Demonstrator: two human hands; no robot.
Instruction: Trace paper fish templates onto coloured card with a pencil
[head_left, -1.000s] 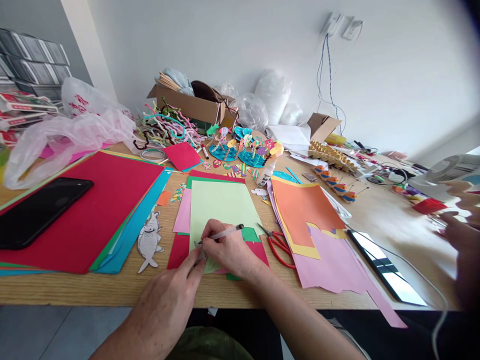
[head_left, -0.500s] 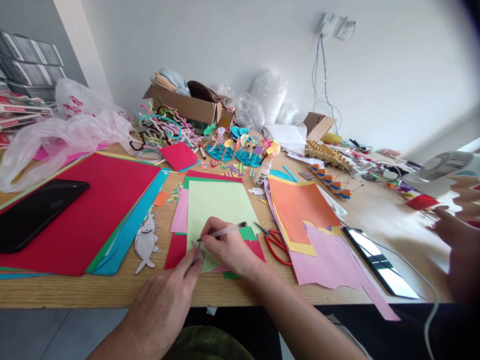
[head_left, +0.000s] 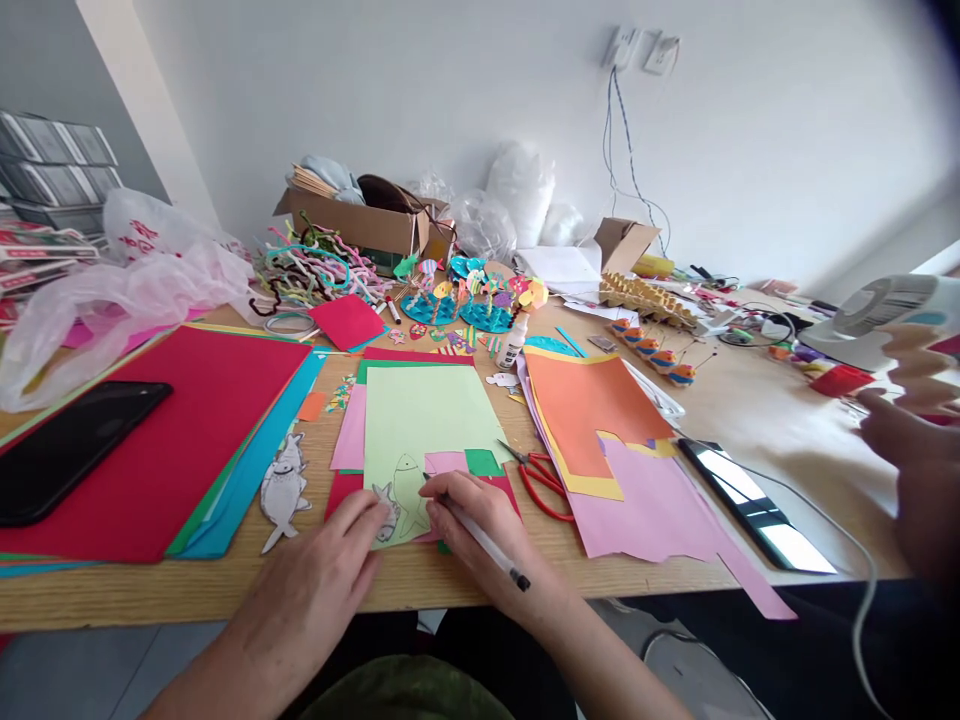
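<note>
A pale green sheet of paper (head_left: pixel 420 410) lies over several coloured sheets at the table's front edge. On its lower left rests a small grey paper fish cutout (head_left: pixel 387 512), partly covered by my left hand (head_left: pixel 330 560), whose closed fingertips press its left edge. Beside the cutout, a fish outline (head_left: pixel 406 485) is drawn in dark line. My right hand (head_left: pixel 480 530) is closed around a clear-barrelled pen (head_left: pixel 491 548), its black end tilted back toward my wrist; the fingertips are at the drawing's right side. A larger fish cutout (head_left: pixel 285 490) lies left of the sheets.
Red-handled scissors (head_left: pixel 546 485) and orange paper (head_left: pixel 600 410) lie to the right, near a glue bottle (head_left: pixel 512 345). A black phone (head_left: pixel 82 450) rests on red paper (head_left: pixel 225 430) at left. Another person's hand (head_left: pixel 907 440) holds something at far right. Pipe cleaners (head_left: pixel 322 265) are heaped behind.
My right hand has moved right and down, off the cutout's edge, and the pen now leans back toward me. The drawn fish outline is uncovered. My left fingers have shifted left on the cutout.
</note>
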